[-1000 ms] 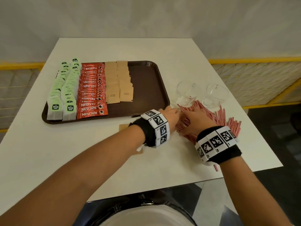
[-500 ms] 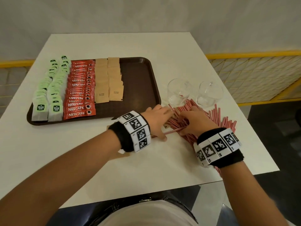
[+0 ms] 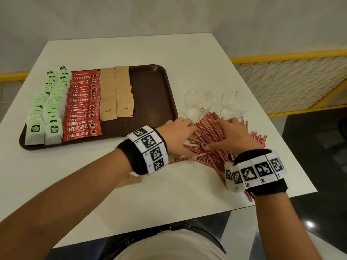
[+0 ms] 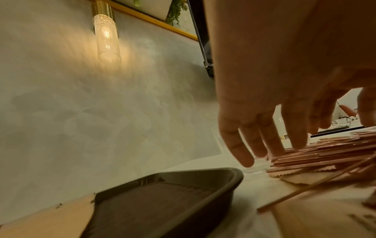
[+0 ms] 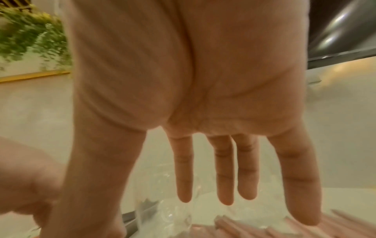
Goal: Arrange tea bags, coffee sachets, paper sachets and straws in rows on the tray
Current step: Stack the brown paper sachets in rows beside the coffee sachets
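Note:
The brown tray [image 3: 154, 87] holds rows of green tea bags [image 3: 47, 109], red coffee sachets [image 3: 82, 109] and brown paper sachets [image 3: 116, 94]; its right part is bare. A heap of red striped straws [image 3: 212, 132] lies on the table right of the tray. My left hand [image 3: 178, 136] rests on the heap's left side, fingers [image 4: 254, 141] straight and spread on the straws [image 4: 325, 154]. My right hand [image 3: 231, 136] lies flat over the heap's middle, its fingers [image 5: 223, 169] straight above the straws [image 5: 244, 228]. Neither hand grips a straw.
Two empty glasses [image 3: 199, 104] [image 3: 234, 104] stand just behind the straws. A loose brown sachet [image 3: 131, 180] lies on the white table under my left forearm. The table's right edge [image 3: 293, 147] is close to the heap. A yellow railing runs behind.
Both hands have spread from the heap's left edge out over the straws, the right hand reaching farther across. A few straws at the near side have been pulled askew.

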Motion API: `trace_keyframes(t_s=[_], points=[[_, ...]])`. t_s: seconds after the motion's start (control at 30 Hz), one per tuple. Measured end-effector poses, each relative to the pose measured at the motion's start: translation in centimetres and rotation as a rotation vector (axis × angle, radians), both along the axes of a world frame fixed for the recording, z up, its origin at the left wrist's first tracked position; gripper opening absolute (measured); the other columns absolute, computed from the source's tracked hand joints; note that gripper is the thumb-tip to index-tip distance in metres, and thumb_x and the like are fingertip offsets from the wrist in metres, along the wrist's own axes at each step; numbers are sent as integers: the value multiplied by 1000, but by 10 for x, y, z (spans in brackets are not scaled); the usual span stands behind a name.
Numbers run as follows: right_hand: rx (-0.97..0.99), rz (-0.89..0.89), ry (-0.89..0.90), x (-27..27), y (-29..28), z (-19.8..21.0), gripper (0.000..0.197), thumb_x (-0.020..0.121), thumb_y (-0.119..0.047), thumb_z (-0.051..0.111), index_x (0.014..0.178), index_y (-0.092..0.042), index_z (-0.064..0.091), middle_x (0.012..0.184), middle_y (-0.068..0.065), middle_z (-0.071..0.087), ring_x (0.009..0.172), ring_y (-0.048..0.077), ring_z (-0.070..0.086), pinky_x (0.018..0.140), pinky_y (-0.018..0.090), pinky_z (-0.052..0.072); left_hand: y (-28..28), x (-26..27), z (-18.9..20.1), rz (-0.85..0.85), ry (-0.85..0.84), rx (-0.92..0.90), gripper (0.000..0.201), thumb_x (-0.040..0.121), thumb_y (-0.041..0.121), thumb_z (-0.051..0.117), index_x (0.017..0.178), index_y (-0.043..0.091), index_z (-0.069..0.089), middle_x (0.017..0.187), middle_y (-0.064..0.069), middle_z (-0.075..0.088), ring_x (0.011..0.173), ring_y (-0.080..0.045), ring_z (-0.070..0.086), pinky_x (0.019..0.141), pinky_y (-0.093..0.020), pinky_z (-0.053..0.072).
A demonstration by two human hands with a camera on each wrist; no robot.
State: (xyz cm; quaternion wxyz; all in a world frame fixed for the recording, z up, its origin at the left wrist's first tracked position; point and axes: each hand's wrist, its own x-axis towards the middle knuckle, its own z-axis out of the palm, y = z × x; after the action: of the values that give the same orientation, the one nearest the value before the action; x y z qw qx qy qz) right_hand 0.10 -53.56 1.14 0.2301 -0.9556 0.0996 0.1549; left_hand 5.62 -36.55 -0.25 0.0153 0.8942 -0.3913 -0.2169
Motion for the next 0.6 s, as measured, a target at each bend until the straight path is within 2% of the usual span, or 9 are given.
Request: trace_keyframes(t_s=[0.07,0.13,0.27,0.4,0.47,0.6], points=[[-14,-17,10,-3,-6,4,94,64,-45,81,143,-31,31,143,7,30,136,25,21,109,44,26,-11,3,-2,-9,41,-4,97,76,64,61,149,16,19,153,-2,20,138,-21,21,111,-44,26],[-48,20,56,-8,-7,5,98,62,-47,81,144,-33,29,145,6,27,138,25,17,112,48,23,-14,3,-7,-6,81,4,102,75,64,63,150,15,14,156,-1,16,140,-21,20,113,-45,24],[-147,145,121,-15,3,-4,90,59,-50,81,137,-40,36,137,3,30,132,25,19,109,47,21,-4,0,-11,-4,88,30,95,75,66,60,146,18,23,151,0,25,134,-21,30,109,-43,30],[-108,160,145,-14,5,-8,79,66,-31,81,133,-36,41,130,4,33,129,25,22,104,45,29,9,-1,-10,-14,49,115,86,77,70,54,141,17,34,140,0,34,127,-20,32,104,-39,33],[-65,134,153,-11,4,-8,74,69,-22,80,131,-35,43,128,4,34,128,25,23,102,44,32,7,1,-6,-16,47,96,79,79,69,51,139,20,39,135,0,36,124,-19,33,101,-36,33],[-47,96,137,-10,2,-8,69,70,-16,79,129,-32,47,126,5,36,126,25,29,102,42,35,-12,4,-3,-52,20,45,72,82,66,51,138,21,41,139,-1,34,127,-20,31,103,-40,32]])
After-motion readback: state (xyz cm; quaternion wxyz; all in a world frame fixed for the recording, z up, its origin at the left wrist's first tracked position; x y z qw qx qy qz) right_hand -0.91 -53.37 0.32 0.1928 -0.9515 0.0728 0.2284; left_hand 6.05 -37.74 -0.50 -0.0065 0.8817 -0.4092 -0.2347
